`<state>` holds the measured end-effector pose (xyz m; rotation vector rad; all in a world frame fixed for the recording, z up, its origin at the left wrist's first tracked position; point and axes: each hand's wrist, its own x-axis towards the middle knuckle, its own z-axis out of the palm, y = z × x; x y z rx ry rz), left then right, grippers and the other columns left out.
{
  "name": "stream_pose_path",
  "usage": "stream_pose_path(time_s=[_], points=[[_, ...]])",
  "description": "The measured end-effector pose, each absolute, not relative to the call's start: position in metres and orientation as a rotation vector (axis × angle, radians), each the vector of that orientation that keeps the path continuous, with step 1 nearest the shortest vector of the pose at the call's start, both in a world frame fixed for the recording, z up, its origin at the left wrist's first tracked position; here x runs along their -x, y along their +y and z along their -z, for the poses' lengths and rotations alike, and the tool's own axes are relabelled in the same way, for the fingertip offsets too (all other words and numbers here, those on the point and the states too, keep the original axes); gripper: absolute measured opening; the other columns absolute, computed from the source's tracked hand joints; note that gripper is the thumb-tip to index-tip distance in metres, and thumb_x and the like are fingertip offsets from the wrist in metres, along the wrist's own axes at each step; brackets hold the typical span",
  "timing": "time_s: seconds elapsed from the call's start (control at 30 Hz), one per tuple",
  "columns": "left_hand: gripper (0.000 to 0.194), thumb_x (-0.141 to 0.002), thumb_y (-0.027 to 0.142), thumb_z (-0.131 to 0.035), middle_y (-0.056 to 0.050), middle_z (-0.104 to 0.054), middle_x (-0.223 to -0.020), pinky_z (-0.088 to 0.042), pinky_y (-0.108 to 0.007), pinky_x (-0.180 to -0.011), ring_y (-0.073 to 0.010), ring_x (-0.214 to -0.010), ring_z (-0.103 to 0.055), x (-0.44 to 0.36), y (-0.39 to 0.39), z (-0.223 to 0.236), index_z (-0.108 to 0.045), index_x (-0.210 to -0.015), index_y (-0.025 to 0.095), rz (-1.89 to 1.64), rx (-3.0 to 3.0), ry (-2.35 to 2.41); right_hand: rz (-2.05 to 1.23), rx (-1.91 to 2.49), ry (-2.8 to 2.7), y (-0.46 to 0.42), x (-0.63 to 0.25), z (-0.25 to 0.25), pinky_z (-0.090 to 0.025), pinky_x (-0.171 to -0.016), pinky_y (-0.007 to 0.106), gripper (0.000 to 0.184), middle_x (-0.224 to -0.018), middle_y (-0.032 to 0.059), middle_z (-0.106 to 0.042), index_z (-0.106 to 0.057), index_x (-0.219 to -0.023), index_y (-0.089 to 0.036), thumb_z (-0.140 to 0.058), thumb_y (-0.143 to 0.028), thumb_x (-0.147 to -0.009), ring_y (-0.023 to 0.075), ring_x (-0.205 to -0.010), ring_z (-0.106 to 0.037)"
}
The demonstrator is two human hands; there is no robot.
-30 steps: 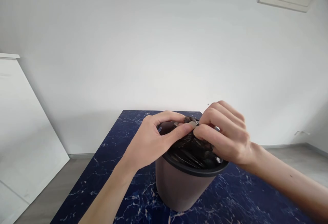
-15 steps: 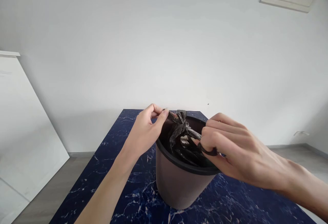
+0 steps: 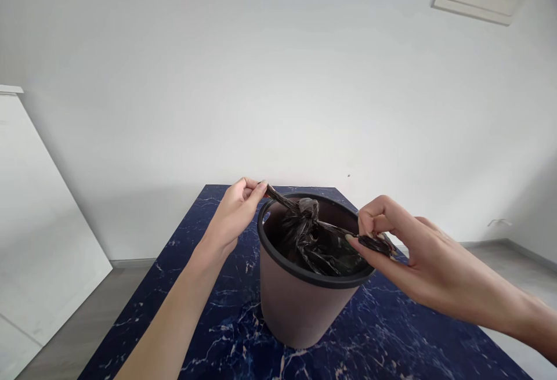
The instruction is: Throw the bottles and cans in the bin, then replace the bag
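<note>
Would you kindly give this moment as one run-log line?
left hand: pinching black plastic bag by one end; right hand: gripping other end; knot: between hands; waste bin: upright on blue marbled tabletop

From afar I've drawn my left hand (image 3: 235, 209) and right hand (image 3: 420, 261) farther apart; the twisted ends (image 3: 282, 197) of the black bag (image 3: 311, 249) now stretch longer from its knot (image 3: 308, 209).

The left hand (image 3: 235, 212) is pinching one twisted end of a black plastic bag (image 3: 307, 213), and the right hand (image 3: 413, 258) is gripping the other end to the right. A knot is bunching between them. The bag is sitting in a brown bin (image 3: 300, 307) standing on a blue marbled table (image 3: 235, 339). A white cabinet (image 3: 47, 206) is standing at left, a pale wall (image 3: 261, 78) rising on the far side.
</note>
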<state>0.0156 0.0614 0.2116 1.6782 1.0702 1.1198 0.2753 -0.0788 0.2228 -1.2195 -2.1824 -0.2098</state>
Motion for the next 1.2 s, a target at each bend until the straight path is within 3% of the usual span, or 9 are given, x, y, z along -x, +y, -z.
stream_pose_path(time_s=[0.23, 0.43, 0.5, 0.67, 0.77, 0.87, 0.93, 1.03, 1.2], points=[[0.045, -0.098, 0.067, -0.068, -0.009, -0.073, -0.112, -0.045, -0.047, -0.110, -0.0297, -0.122, -0.065, -0.011, 0.058, -0.216, -0.062, -0.094, 0.023, -1.168, -1.692, 0.986, 0.056, 1.418, -2.194, -0.071, -0.275, -0.229, -0.042, -0.050, 0.033, 0.010, -0.085, -0.0019, -0.072, -0.047, -0.115, -0.030, -0.051, -0.037, -0.109, 0.0149, -0.052, -0.049], [0.040, -0.100, 0.062, -0.067, -0.006, -0.074, -0.103, -0.046, -0.046, -0.108, -0.0269, -0.113, -0.068, -0.009, 0.053, -0.221, -0.065, -0.093, 0.023, -1.220, -1.735, 0.883, -0.123, 1.575, -2.262, -0.053, -0.261, -0.244, -0.034, -0.041, 0.030, 0.045, -0.063, -0.0045, -0.063, -0.055, -0.141, -0.026, -0.059, -0.048, -0.103, 0.0167, -0.046, -0.054], [0.040, -0.100, 0.062, -0.066, -0.005, -0.074, -0.099, -0.047, -0.044, -0.105, -0.0263, -0.110, -0.068, -0.008, 0.051, -0.223, -0.065, -0.092, 0.023, -1.195, -1.769, 0.884, -0.073, 1.604, -2.269, -0.045, -0.254, -0.248, -0.035, -0.041, 0.030, 0.053, -0.066, -0.0027, -0.065, -0.059, -0.144, -0.024, -0.062, -0.055, -0.101, 0.0166, -0.047, -0.055], [0.040, -0.101, 0.062, -0.064, -0.007, -0.075, -0.106, -0.051, -0.041, -0.097, -0.0261, -0.107, -0.069, -0.006, 0.048, -0.228, -0.068, -0.095, 0.023, -1.126, -1.870, 0.875, 0.141, 1.529, -2.315, -0.022, -0.248, -0.245, -0.050, -0.060, 0.036, 0.032, -0.094, 0.0077, -0.076, -0.079, -0.114, -0.024, -0.067, -0.051, -0.100, 0.0218, -0.075, -0.069], [0.042, -0.103, 0.064, -0.061, -0.009, -0.076, -0.112, -0.051, -0.043, -0.101, -0.0278, -0.112, -0.069, -0.003, 0.048, -0.229, -0.070, -0.101, 0.023, -1.065, -1.936, 0.834, 0.046, 1.503, -2.338, -0.014, -0.252, -0.242, -0.049, -0.061, 0.036, 0.026, -0.092, 0.0063, -0.078, -0.081, -0.100, -0.026, -0.064, -0.045, -0.102, 0.0205, -0.074, -0.069], [0.046, -0.103, 0.067, -0.059, -0.010, -0.074, -0.129, -0.050, -0.046, -0.109, -0.0301, -0.124, -0.067, 0.001, 0.050, -0.229, -0.071, -0.117, 0.025, -0.990, -1.939, 0.797, -0.069, 1.518, -2.276, -0.012, -0.256, -0.242, -0.048, -0.061, 0.036, 0.027, -0.085, 0.0037, -0.078, -0.080, -0.101, -0.027, -0.059, -0.045, -0.104, 0.0205, -0.072, -0.069], [0.052, -0.100, 0.068, -0.064, -0.011, -0.066, -0.149, -0.049, -0.048, -0.115, -0.0324, -0.140, -0.060, 0.004, 0.053, -0.227, -0.066, -0.134, 0.029, -0.930, -1.950, 0.781, -0.056, 1.544, -2.192, -0.011, -0.259, -0.243, -0.047, -0.063, 0.037, 0.030, -0.085, 0.0036, -0.078, -0.077, -0.102, -0.026, -0.057, -0.048, -0.104, 0.0215, -0.074, -0.069], [0.079, -0.092, 0.066, -0.075, -0.011, -0.045, -0.171, -0.050, -0.051, -0.118, -0.0364, -0.156, -0.046, 0.007, 0.057, -0.221, -0.046, -0.160, 0.036, -0.796, -2.011, 0.789, -0.010, 1.566, -2.058, -0.009, -0.260, -0.245, -0.046, -0.066, 0.039, 0.035, -0.086, 0.0044, -0.076, -0.071, -0.100, -0.024, -0.052, -0.053, -0.104, 0.0227, -0.075, -0.068], [0.097, -0.094, 0.066, -0.072, -0.014, -0.043, -0.173, -0.057, -0.055, -0.111, -0.0409, -0.152, -0.051, 0.004, 0.055, -0.217, -0.023, -0.173, 0.039, -0.598, -2.009, 0.756, -0.078, 1.438, -1.979, -0.007, -0.259, -0.247, -0.047, -0.067, 0.037, 0.035, -0.082, 0.0033, -0.073, -0.066, -0.092, -0.024, -0.054, -0.055, -0.103, 0.0205, -0.074, -0.066]])
